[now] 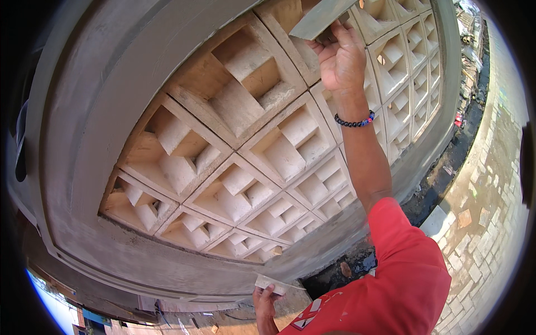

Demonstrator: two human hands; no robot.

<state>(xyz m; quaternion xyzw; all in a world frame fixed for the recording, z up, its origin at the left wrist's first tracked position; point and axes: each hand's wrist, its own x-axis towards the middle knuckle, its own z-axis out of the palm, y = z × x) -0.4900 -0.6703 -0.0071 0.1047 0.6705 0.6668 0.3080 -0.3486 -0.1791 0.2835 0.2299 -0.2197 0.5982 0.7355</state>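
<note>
My right hand (340,64) reaches up to the top of the decorative concrete block screen (237,153), its fingers closed on a grey flat rectangular trowel (317,18). Below, my left hand (263,301) grips a pale flat tool (269,282) low beside the rendered wall. The screen is made of square cream blocks with stepped recesses, set inside a smooth grey rendered frame (72,156). My right forearm, with a bead bracelet on the wrist, crosses in front of the blocks, and my red sleeve fills the lower right.
A dark, debris-strewn drain (424,178) runs along the foot of the wall on the right, beside a pale paved path (474,245). Grey slabs and loose pieces lie near it. More rubble, planks and a blue object show at the bottom left.
</note>
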